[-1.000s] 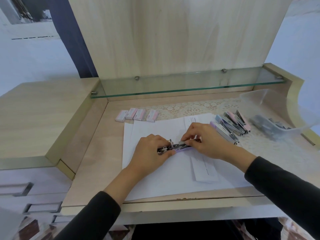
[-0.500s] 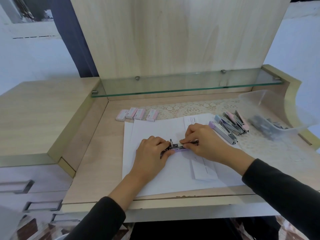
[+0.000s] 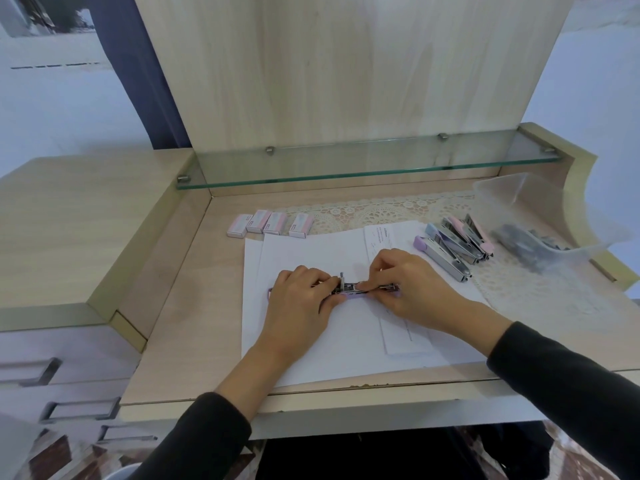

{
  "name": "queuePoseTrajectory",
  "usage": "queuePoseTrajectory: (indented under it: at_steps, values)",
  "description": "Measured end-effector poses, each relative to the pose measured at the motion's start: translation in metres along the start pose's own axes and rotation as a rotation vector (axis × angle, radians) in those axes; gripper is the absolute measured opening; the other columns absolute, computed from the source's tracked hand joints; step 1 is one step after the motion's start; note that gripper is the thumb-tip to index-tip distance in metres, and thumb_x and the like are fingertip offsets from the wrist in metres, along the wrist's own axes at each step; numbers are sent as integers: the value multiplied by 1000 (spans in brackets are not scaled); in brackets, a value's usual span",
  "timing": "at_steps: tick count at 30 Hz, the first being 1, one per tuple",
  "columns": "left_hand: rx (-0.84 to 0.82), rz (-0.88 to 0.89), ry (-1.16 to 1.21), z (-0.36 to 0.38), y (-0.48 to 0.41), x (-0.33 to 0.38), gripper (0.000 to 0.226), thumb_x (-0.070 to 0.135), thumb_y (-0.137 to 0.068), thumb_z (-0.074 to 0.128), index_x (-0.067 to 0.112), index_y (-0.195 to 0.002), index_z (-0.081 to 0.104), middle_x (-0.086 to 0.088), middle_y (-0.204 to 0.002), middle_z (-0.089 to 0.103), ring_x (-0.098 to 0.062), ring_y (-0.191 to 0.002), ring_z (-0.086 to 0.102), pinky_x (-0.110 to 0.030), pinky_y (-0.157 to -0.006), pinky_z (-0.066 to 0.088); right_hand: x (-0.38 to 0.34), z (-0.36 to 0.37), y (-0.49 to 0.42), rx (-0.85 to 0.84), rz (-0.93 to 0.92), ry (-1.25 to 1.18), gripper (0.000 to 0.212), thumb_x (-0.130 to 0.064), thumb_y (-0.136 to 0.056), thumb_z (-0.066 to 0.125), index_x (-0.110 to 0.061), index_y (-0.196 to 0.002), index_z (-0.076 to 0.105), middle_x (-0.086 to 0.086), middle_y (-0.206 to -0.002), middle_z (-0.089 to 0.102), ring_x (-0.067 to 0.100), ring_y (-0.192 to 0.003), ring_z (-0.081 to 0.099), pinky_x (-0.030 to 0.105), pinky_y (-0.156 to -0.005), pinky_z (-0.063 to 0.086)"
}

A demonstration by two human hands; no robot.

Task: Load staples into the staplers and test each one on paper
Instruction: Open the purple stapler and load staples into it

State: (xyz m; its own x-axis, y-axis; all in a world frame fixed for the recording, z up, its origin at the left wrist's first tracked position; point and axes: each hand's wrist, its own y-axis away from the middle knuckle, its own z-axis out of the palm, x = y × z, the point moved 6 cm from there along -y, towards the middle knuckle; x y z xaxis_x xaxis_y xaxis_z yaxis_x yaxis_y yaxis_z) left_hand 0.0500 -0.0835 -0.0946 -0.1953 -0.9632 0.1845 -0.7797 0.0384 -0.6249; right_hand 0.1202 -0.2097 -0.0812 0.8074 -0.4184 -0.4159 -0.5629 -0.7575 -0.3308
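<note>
Stapler (image 3: 350, 289) on paper (image 3: 346, 344), half hidden under left hand (image 3: 299, 306), right hand (image 3: 410, 289) pinching it

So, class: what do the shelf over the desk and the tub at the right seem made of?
The shelf looks like clear glass: see-through, glossy, with a greenish edge. The tub is probably plastic: thin, cloudy, translucent walls.

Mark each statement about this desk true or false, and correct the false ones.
1. The left hand and right hand both hold the purple stapler on the paper. True.
2. Four staple boxes lie behind the paper. True.
3. The spare staplers lie left of the paper. False: they lie to its right, on the lace mat.
4. The clear tub is empty. False: dark items lie inside.
</note>
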Motion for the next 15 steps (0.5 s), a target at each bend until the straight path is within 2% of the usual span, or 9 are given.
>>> queuePoseTrajectory:
  at_steps: [2,4,6,7,9,12,15]
  values:
    - [10,10,-3,0,0,0,31,34,-81,50,12,-78,72,1,-74,67,-18,-65,56,-23,-65,28,-2,1,1,-10,-15,15,15,-11,-77,66,-17,-88,74,6,-82,62,18,-74,53,16,-62,33]
    - [16,15,-6,-1,1,-1,30,33,-81,50,12,-78,72,1,-74,67,-18,-66,56,-23,-65,28,-2,1,3,-16,-14,5,15,-11,-77,67,-17,-88,74,5,-83,62,16,-75,52,15,-63,34]
    - [31,14,-10,-1,1,-1,30,33,-80,51,12,-78,72,1,-74,68,-15,-70,53,-24,-67,28,3,-4,5,-12,17,-4,15,-12,-77,68,-19,-89,74,4,-86,63,14,-77,52,24,-70,42]
    - [40,10,-11,-1,0,-2,30,32,-80,51,12,-78,72,1,-75,68,-13,-72,50,-24,-67,28,6,-8,7,-9,45,-2,15,-13,-78,68,-20,-90,74,3,-87,63,13,-78,52,29,-78,45]
    - [49,7,-9,0,1,-2,29,32,-80,51,12,-79,72,1,-76,68,-10,-75,46,-25,-69,28,12,-15,12,5,65,-6,17,-13,-77,69,-23,-90,74,1,-87,63,10,-78,53,37,-97,40]
    - [46,20,-19,0,2,-1,28,31,-80,51,12,-80,71,1,-77,68,-10,-76,45,-25,-70,27,15,-18,19,26,47,-13,19,-9,-74,71,-22,-87,74,2,-84,66,8,-74,57,46,-101,39]
    - [54,20,-23,-1,2,-3,28,31,-80,52,12,-82,72,1,-77,68,-10,-76,44,-25,-70,27,16,-17,18,58,53,-33,14,-13,-72,69,-21,-81,74,-7,-83,63,7,-73,60,57,-106,30]
